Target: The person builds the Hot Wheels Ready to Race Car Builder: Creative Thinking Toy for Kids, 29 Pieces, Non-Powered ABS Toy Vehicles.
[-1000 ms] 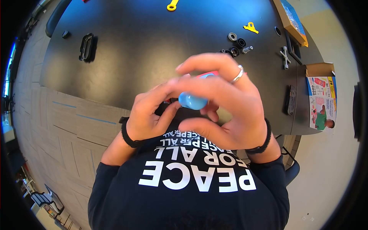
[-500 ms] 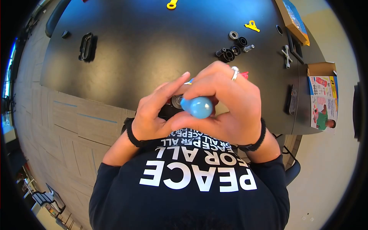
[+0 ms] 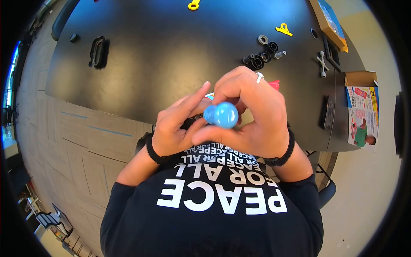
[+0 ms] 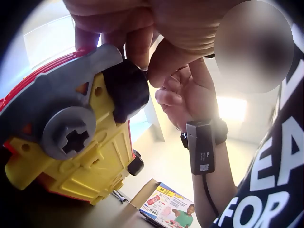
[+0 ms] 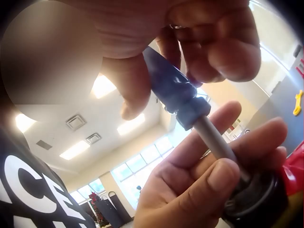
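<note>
From where I'm standing, the right hand point(image 3: 267, 115) has its fingers and thumb curled round the blue handle of a toy screwdriver point(image 3: 224, 115), only a small gap left for it. They've drawn in around that handle; a second ago they stood spread and loose, so I'd judge this a fresh hold for turning.

Just beyond the handle, the left hand point(image 3: 171, 128) pinches the grey shaft point(image 5: 214, 137) between thumb and fingers, steadying it, I'd say. The shaft's far end reaches into a black wheel point(image 5: 254, 204); whether the tip is seated I can't tell. That wheel is on a red-and-yellow toy vehicle point(image 4: 90, 166), beneath the left hand, with a grey cross-slotted cap point(image 4: 71, 133) near the wheel.

Farther out, ahead and to the right of the grip, black wheel parts point(image 3: 257, 63) lie beside a grey ring point(image 3: 263, 40), with a yellow bracket point(image 3: 284, 29) past them. Well to the right are a four-armed lug wrench point(image 3: 322, 64) and a printed carton point(image 3: 363, 115); a black frame-like part point(image 3: 96, 51) sits well off to the left.
</note>
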A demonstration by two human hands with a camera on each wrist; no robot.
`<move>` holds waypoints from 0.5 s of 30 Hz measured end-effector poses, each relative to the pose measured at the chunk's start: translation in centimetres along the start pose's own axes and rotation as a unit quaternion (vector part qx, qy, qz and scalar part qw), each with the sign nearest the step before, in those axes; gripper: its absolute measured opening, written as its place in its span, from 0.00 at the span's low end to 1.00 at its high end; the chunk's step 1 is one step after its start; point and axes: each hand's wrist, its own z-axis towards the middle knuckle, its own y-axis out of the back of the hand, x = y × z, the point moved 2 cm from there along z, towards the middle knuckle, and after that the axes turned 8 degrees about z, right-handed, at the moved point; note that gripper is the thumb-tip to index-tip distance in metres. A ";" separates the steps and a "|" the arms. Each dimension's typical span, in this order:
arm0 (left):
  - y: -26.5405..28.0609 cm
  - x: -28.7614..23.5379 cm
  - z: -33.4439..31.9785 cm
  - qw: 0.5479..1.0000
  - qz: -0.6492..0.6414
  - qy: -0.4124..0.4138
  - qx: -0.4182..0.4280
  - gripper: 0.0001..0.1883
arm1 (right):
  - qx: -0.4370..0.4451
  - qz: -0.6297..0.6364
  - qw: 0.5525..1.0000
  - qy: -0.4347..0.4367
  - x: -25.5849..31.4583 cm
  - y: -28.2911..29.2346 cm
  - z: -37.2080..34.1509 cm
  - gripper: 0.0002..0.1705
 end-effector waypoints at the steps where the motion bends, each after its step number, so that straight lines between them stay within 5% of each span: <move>1: 0.0 0.1 0.1 1.000 0.004 -0.001 0.018 0.34 | 0.003 0.030 1.000 -0.005 0.0 0.0 0.0 0.26; 3: 0.1 0.5 -0.1 0.998 0.034 -0.039 0.043 0.33 | 0.007 0.061 0.998 -0.011 -0.2 -0.1 0.1 0.25; 5: 0.1 0.8 0.0 0.994 0.076 -0.064 0.046 0.33 | 0.060 0.076 0.991 0.089 -0.5 -0.6 0.0 0.24; 10: 0.2 0.1 0.2 0.995 0.067 -0.057 0.056 0.41 | 0.109 0.088 0.990 0.000 0.7 0.5 -0.1 0.19; 12: 0.4 -0.4 1.1 0.992 0.085 -0.072 0.052 0.43 | 0.001 0.115 0.990 0.086 0.1 1.6 -1.0 0.16; 15: 0.6 -0.2 1.4 0.991 0.114 -0.053 0.054 0.45 | -0.146 0.177 0.972 0.051 -0.2 5.8 -2.8 0.14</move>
